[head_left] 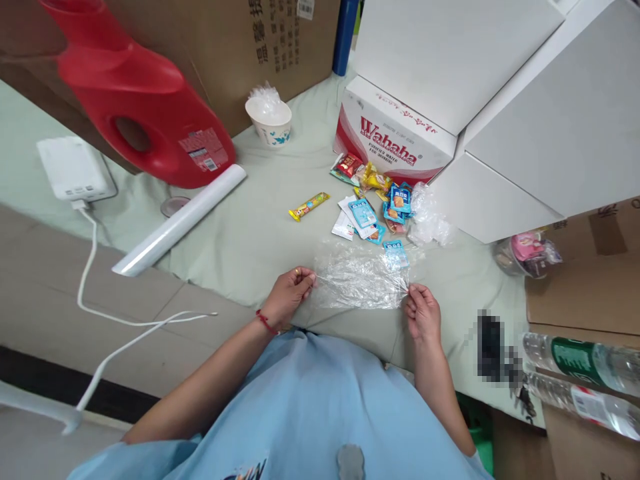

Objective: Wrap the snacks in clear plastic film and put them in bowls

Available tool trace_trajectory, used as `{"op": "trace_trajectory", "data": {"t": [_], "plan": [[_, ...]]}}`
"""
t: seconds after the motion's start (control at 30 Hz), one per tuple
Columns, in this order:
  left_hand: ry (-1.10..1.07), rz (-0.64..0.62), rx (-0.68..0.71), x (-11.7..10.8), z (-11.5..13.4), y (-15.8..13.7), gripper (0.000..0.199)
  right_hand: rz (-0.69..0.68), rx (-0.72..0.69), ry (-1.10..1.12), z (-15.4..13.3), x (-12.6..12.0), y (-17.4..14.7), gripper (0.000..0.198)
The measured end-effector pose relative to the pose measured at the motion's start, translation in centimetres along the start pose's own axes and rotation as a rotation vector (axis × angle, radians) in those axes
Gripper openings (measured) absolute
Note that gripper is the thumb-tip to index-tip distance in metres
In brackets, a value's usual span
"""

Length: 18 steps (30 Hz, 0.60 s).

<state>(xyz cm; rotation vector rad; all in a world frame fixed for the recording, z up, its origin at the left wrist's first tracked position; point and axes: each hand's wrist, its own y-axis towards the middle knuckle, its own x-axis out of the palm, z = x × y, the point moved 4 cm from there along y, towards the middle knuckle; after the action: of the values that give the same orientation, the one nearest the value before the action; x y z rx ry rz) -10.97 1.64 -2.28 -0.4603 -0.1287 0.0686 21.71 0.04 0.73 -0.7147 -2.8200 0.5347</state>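
Observation:
A clear plastic bag (357, 283) is stretched sideways between my two hands, low over the green cloth. My left hand (293, 290) pinches its left edge; a red bracelet sits on that wrist. My right hand (423, 308) is closed on the bag's gathered right edge. One blue packet (395, 254) lies at the bag's upper right, partly overlapped by the film. Just beyond are several small snack packets (363, 213), blue, white, yellow and red. A yellow wrapped bar (309, 207) lies apart to their left. Crumpled clear plastic (429, 217) rests beside the pile.
Behind the packets stands a red-and-white Wahaha box (395, 133). At the left are a red jug (150, 100), a white roll (180, 220) and a white power bank (75, 168) with its cable. A paper cup (270, 123) stands farther back. Water bottles (575, 360) lie at right.

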Motion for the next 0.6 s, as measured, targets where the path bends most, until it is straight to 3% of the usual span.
{"op": "trace_trajectory", "data": {"t": [0.2,0.37,0.47,0.6], "plan": [[0.054,-0.014,-0.005,0.2,0.0,0.0,0.039,0.083,-0.072,-0.16,-0.5,-1.9,1.2,0.048],[0.084,-0.02,-0.006,0.5,0.0,-0.1,0.032,0.249,-0.388,-0.484,-2.3,-2.5,1.3,0.043],[0.089,-0.021,-0.012,0.5,-0.2,-0.1,0.03,0.184,-0.525,-0.552,-4.0,-0.4,1.1,0.036],[0.092,-0.037,0.008,0.5,-0.5,-0.1,0.029,-0.095,-0.691,-0.716,-6.2,5.7,0.7,0.028]]}}
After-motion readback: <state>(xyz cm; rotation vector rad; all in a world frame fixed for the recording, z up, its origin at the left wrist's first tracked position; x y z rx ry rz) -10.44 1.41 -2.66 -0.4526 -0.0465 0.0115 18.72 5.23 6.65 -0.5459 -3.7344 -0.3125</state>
